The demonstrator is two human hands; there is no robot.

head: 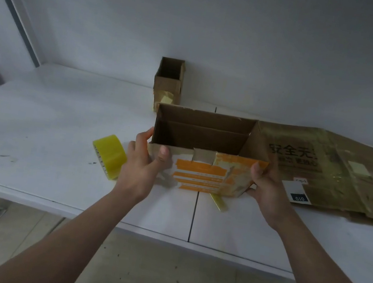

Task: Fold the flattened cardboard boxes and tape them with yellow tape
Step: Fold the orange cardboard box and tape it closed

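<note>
now left hand (141,167), right hand (268,192) tight on one open box (202,176); one tape roll (110,155) beside

The flattened cardboard (338,171) bears "安全无" in black, and its dark label (300,198) reads "010".

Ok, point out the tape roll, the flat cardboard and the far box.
tape roll (110,156): head view, its yellow outer band.
flat cardboard (338,171): head view, its printed top face.
far box (166,86): head view, its front wall.

2 arms outstretched; left grip (143,162) and right grip (268,187) clasp box (200,168) sides
</note>
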